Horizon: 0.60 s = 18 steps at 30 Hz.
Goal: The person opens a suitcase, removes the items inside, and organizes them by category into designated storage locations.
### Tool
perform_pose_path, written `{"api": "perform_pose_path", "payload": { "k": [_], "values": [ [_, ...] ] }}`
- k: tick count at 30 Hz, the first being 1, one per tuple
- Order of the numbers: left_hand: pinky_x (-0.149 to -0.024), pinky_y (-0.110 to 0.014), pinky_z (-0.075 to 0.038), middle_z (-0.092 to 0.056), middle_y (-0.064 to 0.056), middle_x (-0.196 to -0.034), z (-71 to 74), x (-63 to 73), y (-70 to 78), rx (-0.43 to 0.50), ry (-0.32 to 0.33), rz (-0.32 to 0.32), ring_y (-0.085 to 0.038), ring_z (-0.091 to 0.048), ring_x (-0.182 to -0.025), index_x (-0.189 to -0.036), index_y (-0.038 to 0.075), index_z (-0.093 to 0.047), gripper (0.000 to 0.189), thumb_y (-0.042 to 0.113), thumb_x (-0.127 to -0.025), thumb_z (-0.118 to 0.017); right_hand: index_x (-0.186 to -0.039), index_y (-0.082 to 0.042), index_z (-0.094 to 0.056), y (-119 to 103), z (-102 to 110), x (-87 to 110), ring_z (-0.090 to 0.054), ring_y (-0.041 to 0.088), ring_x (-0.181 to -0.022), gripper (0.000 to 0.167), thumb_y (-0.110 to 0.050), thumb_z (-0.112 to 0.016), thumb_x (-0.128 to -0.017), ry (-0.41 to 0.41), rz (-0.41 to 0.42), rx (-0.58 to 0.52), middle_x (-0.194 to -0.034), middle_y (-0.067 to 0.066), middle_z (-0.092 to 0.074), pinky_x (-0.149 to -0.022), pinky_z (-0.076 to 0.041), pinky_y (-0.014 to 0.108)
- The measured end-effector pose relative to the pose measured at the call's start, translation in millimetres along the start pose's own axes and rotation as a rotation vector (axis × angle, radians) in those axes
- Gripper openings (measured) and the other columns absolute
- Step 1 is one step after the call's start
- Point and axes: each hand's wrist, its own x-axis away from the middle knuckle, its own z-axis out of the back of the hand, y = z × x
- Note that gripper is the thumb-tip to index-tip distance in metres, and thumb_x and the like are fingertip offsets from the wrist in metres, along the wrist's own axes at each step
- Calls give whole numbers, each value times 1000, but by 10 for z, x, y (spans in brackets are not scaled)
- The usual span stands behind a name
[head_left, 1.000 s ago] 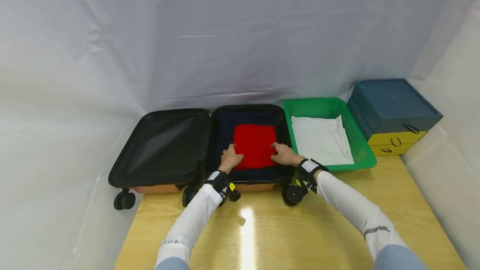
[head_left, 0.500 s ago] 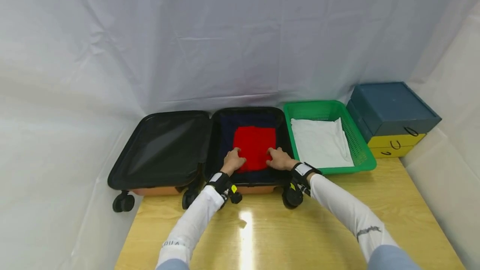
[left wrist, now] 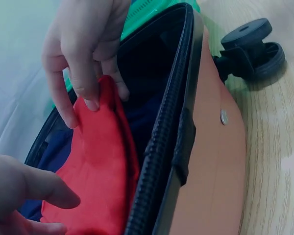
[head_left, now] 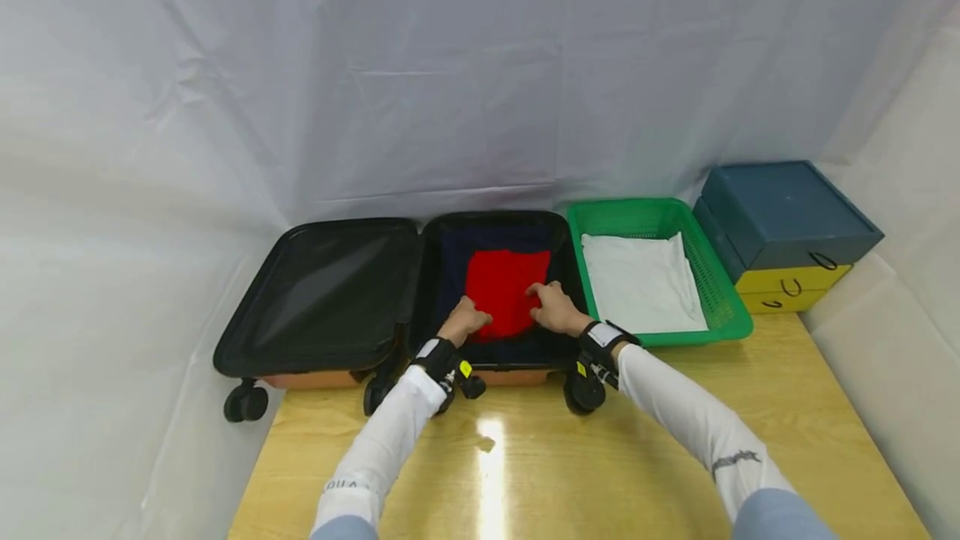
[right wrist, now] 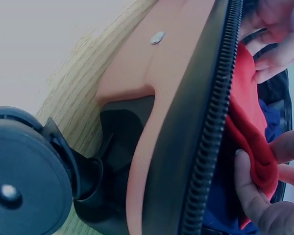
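A folded red cloth (head_left: 508,290) lies on dark navy fabric (head_left: 453,261) inside the right half of an open suitcase (head_left: 572,252). At its right edge my right hand (head_left: 555,307) pinches a raised fold; in the right wrist view the thumb (right wrist: 246,181) is at the front side and the fingers are over the top. My left hand (head_left: 462,321) is at the cloth's left front edge. In the left wrist view its fingers (left wrist: 49,188) lie fairly straight over the red surface; whether any pinch the underside is hidden.
The suitcase's black-lined other half (head_left: 322,294) lies to the left, casters (head_left: 246,400) projecting over the wooden table (head_left: 540,457). A green basket (head_left: 726,307) with a folded white cloth (head_left: 641,282) adjoins on the right. Beyond stands a blue and yellow drawer box (head_left: 795,211).
My right hand has shifted slightly left, and the cloth's right side has drawn in and wrinkled. My left hand has moved a little toward the front edge.
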Motion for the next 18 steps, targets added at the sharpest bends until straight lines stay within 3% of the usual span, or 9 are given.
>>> {"api": "perform_pose_path", "payload": {
  "k": [4,7,13,15,18],
  "values": [
    [-103,-47,-38,-49,-28,-135,-25,-35,4,-20,-13,-14,-40,-46,-124,-132,-10,-43,51,3,-86,-61,-131,7,-55,10,25,36,-52,35,-98,40,-3,-57,-92,6,-17,-42,-125,31,-45,-80,-47,43],
    [-96,-47,-41,-46,-29,-130,-39,-58,36,-15,1,9,-42,-45,-120,-127,-3,-43,46,1,-86,-62,-131,7,-55,6,30,36,-52,34,-98,39,-3,-56,-93,-2,-26,-43,-126,31,-45,-82,-47,43],
    [-98,-54,-41,-27,-39,-139,-76,-95,81,2,76,73,-51,-39,-125,-136,5,-34,61,-1,-84,-65,-134,6,-53,7,27,41,-52,35,-100,41,-4,-57,-95,-16,-53,-24,-130,31,-43,-85,-46,45],
    [-95,-50,-44,-26,-41,-139,-97,-104,87,21,113,67,-51,-40,-124,-138,6,-33,66,-4,-82,-66,-134,6,-53,19,29,51,-53,35,-98,41,-5,-57,-95,-16,-56,-17,-129,31,-43,-83,-47,45],
    [-86,-44,-51,-34,-38,-137,-118,-91,108,66,109,43,-46,-51,-115,-140,5,-35,68,-8,-80,-66,-132,5,-56,31,36,58,-54,34,-94,40,-8,-60,-94,-7,-70,-2,-127,30,-45,-80,-48,43]
  ]
}}
